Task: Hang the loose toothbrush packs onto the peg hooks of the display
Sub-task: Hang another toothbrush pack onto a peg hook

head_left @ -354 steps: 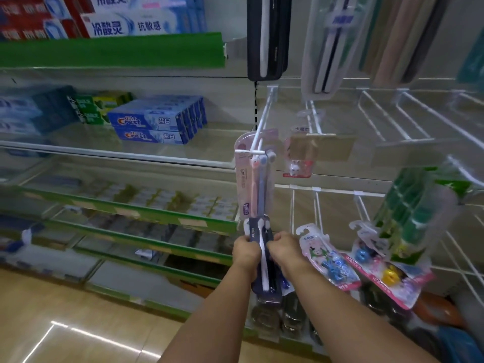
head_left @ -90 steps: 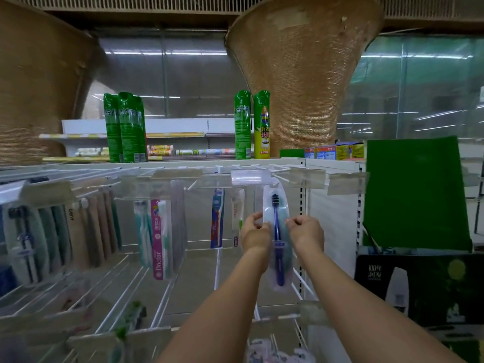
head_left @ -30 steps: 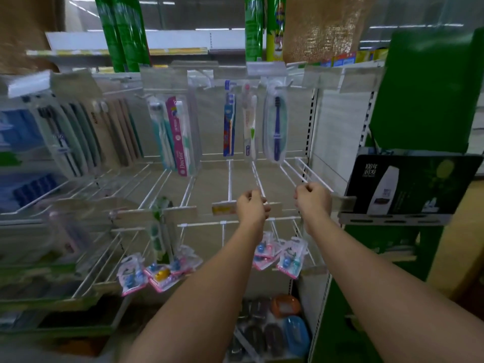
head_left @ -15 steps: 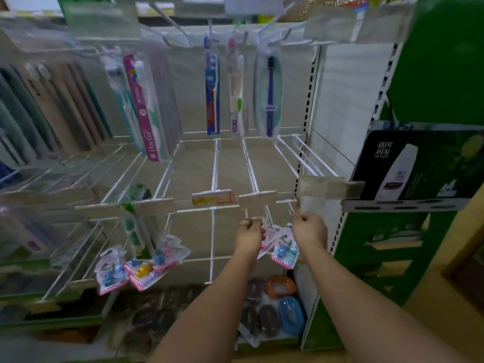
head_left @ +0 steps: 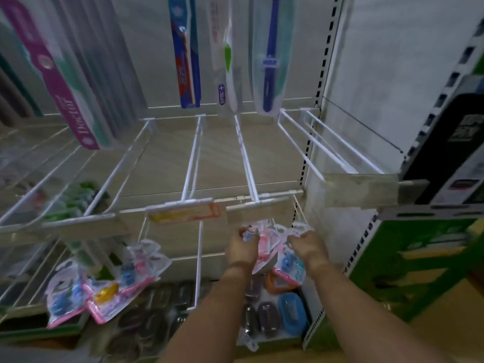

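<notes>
Both hands reach to the lower row at about 5 o'clock in the view. The left hand [head_left: 242, 248] is curled narrow on the top of a pink children's toothbrush pack [head_left: 264, 247]; the right hand [head_left: 307, 247] pinches the header of a neighbouring blue-toy pack [head_left: 289, 263]. Both packs hang with their long axes roughly vertical, tilted slightly, under a white peg hook [head_left: 248, 158]. At 12 o'clock a dark blue toothbrush pack [head_left: 269, 56] hangs upright. At 6 o'clock a bottom shelf bin [head_left: 277, 343] holds oval cases, one blue [head_left: 292, 314].
</notes>
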The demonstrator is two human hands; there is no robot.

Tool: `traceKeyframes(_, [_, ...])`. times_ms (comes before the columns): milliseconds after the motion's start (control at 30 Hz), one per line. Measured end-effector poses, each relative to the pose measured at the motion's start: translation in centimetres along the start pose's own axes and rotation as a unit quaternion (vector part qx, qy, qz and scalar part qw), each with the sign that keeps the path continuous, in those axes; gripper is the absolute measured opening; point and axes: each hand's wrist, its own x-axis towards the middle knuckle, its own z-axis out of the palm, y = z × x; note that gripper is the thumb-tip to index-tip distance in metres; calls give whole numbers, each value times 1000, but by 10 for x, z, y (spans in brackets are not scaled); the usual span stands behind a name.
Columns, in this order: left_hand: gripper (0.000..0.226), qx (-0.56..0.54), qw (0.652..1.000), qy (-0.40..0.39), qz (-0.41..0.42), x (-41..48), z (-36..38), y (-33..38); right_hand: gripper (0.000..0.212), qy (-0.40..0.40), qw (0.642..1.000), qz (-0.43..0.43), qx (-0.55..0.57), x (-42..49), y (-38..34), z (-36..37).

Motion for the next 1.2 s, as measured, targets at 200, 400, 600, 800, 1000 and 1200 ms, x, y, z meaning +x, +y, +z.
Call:
traceKeyframes(200, [67,103,994,12,-22,44,1,-29,60,64,996,42,-37,50,32,22])
traceKeyframes(400, [84,79,993,-20,-81,68,14,-55,72,90,994,48,-48,90,55,35])
traceKeyframes(600, [38,30,997,-26,-73,63,18,-50,71,122,988,73,-61,47,22,33])
traceKeyframes(800, [21,13,991,-64,-115,52,13,-38,59,125,989,82,9,37,21,32])
traceKeyframes(1000, [19,-80,976,-112,-168,36,5,-26,42,140,987,65,39,27,18,28])
traceKeyframes(1200, [9,-125,957,-159,-210,16,-11,-24,38,130,989,34,59,7,13,27])
